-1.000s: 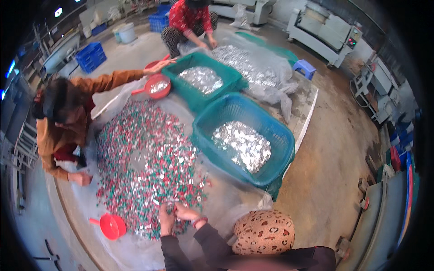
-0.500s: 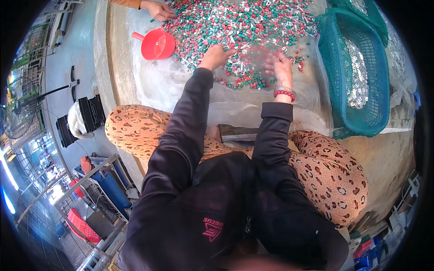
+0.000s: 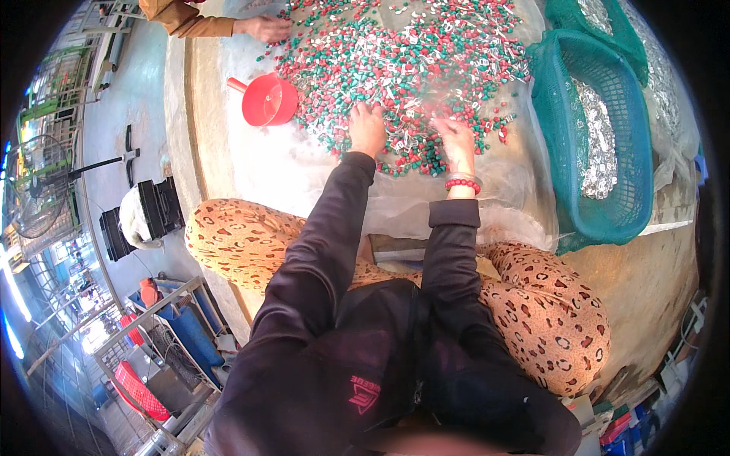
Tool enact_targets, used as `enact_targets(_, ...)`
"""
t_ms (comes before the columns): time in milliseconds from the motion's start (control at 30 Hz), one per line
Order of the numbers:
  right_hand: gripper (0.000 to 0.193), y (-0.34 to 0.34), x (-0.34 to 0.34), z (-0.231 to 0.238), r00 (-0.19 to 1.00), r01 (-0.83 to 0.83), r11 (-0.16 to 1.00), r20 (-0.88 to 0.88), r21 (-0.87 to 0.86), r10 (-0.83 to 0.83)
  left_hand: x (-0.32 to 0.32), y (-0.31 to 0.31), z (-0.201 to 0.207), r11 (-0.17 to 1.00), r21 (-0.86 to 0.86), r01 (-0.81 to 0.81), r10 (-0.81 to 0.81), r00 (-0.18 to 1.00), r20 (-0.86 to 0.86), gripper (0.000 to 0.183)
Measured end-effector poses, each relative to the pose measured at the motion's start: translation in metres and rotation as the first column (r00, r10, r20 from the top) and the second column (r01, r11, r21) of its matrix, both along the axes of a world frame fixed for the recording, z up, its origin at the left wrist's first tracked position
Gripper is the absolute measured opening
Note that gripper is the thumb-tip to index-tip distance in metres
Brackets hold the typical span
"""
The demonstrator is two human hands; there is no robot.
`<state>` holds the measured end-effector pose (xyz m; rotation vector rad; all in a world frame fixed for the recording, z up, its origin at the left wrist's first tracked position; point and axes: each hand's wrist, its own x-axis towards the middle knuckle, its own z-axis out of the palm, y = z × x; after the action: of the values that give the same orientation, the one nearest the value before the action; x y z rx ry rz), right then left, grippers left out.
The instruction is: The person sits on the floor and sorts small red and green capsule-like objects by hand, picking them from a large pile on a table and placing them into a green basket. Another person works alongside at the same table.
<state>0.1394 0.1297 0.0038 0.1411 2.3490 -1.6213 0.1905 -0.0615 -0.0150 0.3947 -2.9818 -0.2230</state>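
A wide heap of small red, green and clear-silvery pieces (image 3: 395,64) is spread over the sheet-covered work surface (image 3: 304,186). My left hand (image 3: 367,133) rests at the heap's near edge, fingers curled down into the pieces. Beside it, my right hand (image 3: 458,144), with red beads at the wrist, bends over the near right part of the heap. Its fingertips are drawn in and slightly smeared; whatever either hand grips is too small to make out. A red scoop (image 3: 270,100) with a short handle stands left of the heap.
Another person's hand (image 3: 266,29) reaches the heap's far left edge. At the right stands a blue-green basket (image 3: 648,144) in netting, with silvery pieces (image 3: 597,148) inside. A second netted basket (image 3: 559,11) is behind it. A fan (image 3: 34,182) stands on the far left.
My hands have come closer together over the near edge of the heap, and the fingers of my right hand have drawn in. The other person's arm reaches further into view.
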Motion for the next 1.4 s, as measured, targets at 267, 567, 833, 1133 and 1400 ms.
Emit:
enact_targets(267, 0.014, 0.001, -0.004, 0.022, 0.925, 0.352, 0.781, 0.32, -0.515, -0.205, -0.007, 0.031, -0.005, 0.968, 0.252, 0.012, -0.053, 0.986, 0.157, 0.027)
enact_targets(567, 0.027, -0.01, 0.016, -0.028, 0.929, 0.286, 0.868, 0.338, -0.406, -0.148, 0.01, -0.009, 0.023, 0.015, 0.964, -0.267, 0.161, 0.952, 0.261, 0.031)
enact_targets(833, 0.017, -0.027, 0.035, -0.041, 0.97, 0.226, 0.965, -0.128, 0.135, -0.209, 0.027, -0.008, 0.002, 0.897, 0.42, -0.14, 0.108, 0.989, 0.099, 0.026)
enact_targets(1133, 0.02, -0.025, 0.046, -0.056, 0.989, 0.104, 0.897, -0.143, 0.429, -0.046, 0.012, 0.018, -0.026, 0.95, 0.297, 0.092, -0.167, 0.956, 0.24, 0.022)
enact_targets(1400, 0.018, -0.014, 0.033, -0.058, 0.792, 0.591, 0.703, 0.448, -0.396, -0.415, 0.028, -0.002, 0.016, -0.167, 0.886, -0.433, -0.005, 0.899, 0.438, 0.016)
